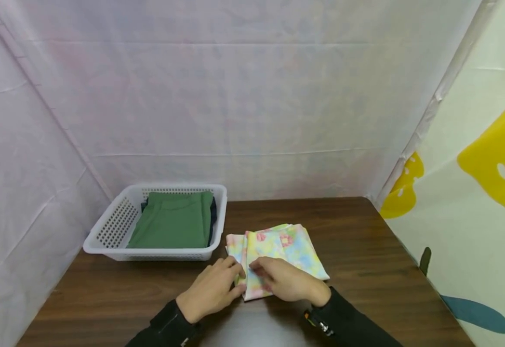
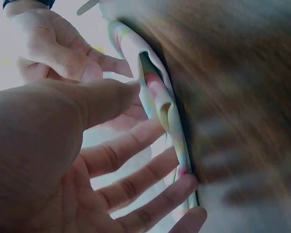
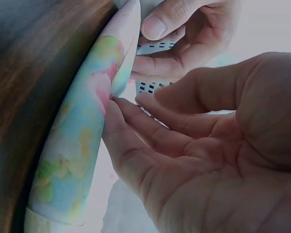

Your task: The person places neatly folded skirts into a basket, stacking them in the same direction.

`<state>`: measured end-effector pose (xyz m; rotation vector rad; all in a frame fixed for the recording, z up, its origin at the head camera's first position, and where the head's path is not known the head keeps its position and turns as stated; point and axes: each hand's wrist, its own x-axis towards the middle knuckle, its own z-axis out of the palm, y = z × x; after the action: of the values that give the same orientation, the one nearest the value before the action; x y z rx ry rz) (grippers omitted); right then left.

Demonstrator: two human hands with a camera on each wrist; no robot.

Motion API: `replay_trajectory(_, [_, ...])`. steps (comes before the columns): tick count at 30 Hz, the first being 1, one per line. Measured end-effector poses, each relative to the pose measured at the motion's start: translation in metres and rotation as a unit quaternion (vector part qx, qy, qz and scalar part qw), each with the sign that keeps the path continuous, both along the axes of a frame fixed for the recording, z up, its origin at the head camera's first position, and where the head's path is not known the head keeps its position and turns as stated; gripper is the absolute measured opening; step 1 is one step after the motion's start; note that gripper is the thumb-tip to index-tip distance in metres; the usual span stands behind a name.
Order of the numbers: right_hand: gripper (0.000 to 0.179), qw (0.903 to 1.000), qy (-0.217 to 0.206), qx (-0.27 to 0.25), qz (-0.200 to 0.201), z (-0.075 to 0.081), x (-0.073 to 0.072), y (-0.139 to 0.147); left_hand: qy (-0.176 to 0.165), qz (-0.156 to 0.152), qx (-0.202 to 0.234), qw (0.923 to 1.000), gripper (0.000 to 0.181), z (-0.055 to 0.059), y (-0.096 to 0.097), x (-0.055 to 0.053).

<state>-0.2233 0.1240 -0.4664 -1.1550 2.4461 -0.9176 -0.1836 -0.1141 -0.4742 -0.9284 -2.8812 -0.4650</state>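
Observation:
A folded pastel cloth, patterned in yellow, blue and pink, lies flat on the table in the head view; its garment kind cannot be told. At its left edge is my left hand. The left wrist view shows the fingers spread along the layered edge of the cloth, with the thumb by a fold. My right hand rests on the near part of the cloth. In the right wrist view its fingertips touch the cloth, the thumb held apart.
A white perforated basket stands at the table's back left, beyond my left hand. Inside it lies a folded green garment over something dark. White sheeting hangs behind the brown wooden table.

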Motion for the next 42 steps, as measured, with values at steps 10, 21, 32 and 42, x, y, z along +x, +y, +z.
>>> replay_trajectory(10, [0.028, 0.9994, -0.027, -0.011, -0.017, 0.004, -0.006, 0.011, -0.003, 0.048, 0.026, 0.9985, 0.028, -0.002, 0.006, 0.001])
replay_trajectory(21, [0.04, 0.9945, 0.032, -0.005, -0.1, 0.015, -0.022, 0.045, 0.013, 0.106, 0.069, 0.9919, 0.06, -0.003, 0.019, 0.0])
replay_trajectory(32, [0.077, 0.9735, 0.057, 0.061, -0.213, 0.013, -0.033, 0.069, -0.017, 0.167, 0.079, 0.9826, 0.083, -0.002, 0.039, -0.013])
replay_trajectory(42, [0.115, 0.9663, 0.016, 0.122, -0.226, 0.002, -0.043, 0.084, -0.06, 0.2, 0.056, 0.9762, 0.1, -0.006, 0.053, -0.026])
